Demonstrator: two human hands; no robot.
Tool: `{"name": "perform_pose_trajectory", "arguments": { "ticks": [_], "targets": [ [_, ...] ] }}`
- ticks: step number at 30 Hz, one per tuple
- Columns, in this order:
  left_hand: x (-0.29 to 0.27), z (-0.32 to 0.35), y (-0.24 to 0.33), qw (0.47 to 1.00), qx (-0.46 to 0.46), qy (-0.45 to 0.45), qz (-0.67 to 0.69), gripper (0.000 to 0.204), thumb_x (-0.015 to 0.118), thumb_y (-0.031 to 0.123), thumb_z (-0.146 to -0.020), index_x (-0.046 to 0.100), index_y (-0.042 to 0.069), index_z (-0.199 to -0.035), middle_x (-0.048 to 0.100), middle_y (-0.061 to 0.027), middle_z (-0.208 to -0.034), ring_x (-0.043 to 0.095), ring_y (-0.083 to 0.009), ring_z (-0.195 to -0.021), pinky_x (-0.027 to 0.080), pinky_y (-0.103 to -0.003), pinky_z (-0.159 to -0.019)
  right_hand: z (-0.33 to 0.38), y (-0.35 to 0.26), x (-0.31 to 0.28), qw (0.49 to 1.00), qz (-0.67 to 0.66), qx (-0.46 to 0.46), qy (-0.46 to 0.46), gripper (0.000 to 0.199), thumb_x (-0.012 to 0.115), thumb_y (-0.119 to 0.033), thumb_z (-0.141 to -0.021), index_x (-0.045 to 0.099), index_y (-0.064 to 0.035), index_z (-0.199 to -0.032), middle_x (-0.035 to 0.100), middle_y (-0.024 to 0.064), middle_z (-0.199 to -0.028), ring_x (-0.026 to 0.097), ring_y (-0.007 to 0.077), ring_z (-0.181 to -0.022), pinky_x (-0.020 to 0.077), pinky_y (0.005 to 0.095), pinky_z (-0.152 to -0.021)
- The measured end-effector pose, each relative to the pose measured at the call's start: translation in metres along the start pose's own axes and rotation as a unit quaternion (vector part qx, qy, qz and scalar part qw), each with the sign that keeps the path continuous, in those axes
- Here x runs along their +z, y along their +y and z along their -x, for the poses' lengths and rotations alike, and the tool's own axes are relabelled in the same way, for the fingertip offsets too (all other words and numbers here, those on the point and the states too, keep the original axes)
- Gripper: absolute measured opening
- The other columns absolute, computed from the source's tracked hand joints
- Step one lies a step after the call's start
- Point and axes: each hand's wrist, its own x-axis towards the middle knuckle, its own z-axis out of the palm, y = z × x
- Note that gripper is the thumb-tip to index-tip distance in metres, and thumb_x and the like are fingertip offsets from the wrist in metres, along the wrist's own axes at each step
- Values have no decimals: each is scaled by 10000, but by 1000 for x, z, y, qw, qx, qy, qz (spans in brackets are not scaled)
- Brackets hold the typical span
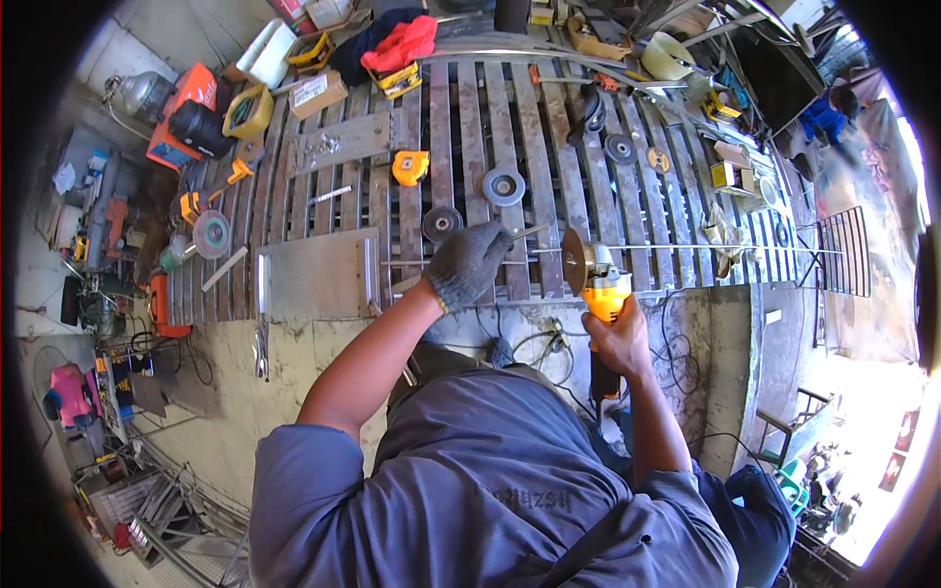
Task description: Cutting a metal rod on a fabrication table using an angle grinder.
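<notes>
My right hand (621,338), bare, is wrapped round the body of a yellow and black angle grinder (607,297). Its brown cutting disc (574,263) stands on edge over the slatted metal bench (470,103), close to a long thin metal rod (676,247). I cannot tell whether disc and rod touch. My left hand (469,263) wears a dark grey knitted glove and is closed, left of the disc. A short thin grey piece (530,232) sticks out from its fingers. Beside the glove lies a dark round grinding disc (442,224).
On the bench lie a yellow tape measure (411,168), a grey grinding wheel (504,186), a flat metal plate (314,276) and another power tool (588,116). Boxes and a red cloth (400,44) crowd the far edge. A wire rack (845,252) stands right; cables hang below.
</notes>
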Motion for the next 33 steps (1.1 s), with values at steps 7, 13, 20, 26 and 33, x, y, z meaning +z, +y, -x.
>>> {"name": "perform_pose_trajectory", "arguments": {
  "ticks": [7, 13, 20, 26, 33],
  "targets": [
    [-19, 20, 39, 981, -185, 1, 65, 346, 621, 284, -1150, 769, -8, -1039, 757, -117, -796, 745, -202, -723, 556, -430, -659, 6, -47, 17, 996, 25, -81, 38, 561, 842, -267, -890, 543, 96, -1196, 757, 359, -1056, 766, 532, -1028, 603, 550, -893],
    [-33, 31, 63, 979, -182, 69, 61, 332, 702, 297, -1085, 830, -10, -1068, 824, -140, -809, 808, -201, -753, 593, -392, -701, 14, -70, 22, 992, 27, -120, 15, 578, 837, -262, -897, 535, 107, -1224, 751, 381, -1086, 755, 556, -1054, 598, 560, -911],
    [-49, 46, 86, 972, -201, 104, 57, 302, 798, 293, -1002, 849, 5, -1076, 828, -180, -895, 810, -252, -818, 586, -415, -745, 26, -77, 28, 989, 27, -148, 9, 575, 845, -250, -889, 538, 117, -1208, 747, 386, -1066, 753, 565, -1038, 598, 562, -893],
    [-61, 53, 92, 976, -171, 136, -6, 282, 855, 314, -933, 861, 44, -1014, 818, -194, -870, 809, -318, -781, 593, -445, -722, 37, -84, 34, 987, 42, -154, 16, 573, 835, -262, -889, 537, 118, -1198, 745, 399, -1053, 745, 580, -1031, 597, 571, -897],
    [-57, 60, 81, 974, -99, 196, -54, 186, 816, 186, -910, 770, 51, -1029, 785, -176, -903, 788, -379, -811, 597, -484, -742, 47, -84, 50, 982, 41, -180, 46, 552, 826, -260, -900, 553, 113, -1201, 748, 399, -1052, 745, 583, -1031, 600, 578, -888]
  ]
}}
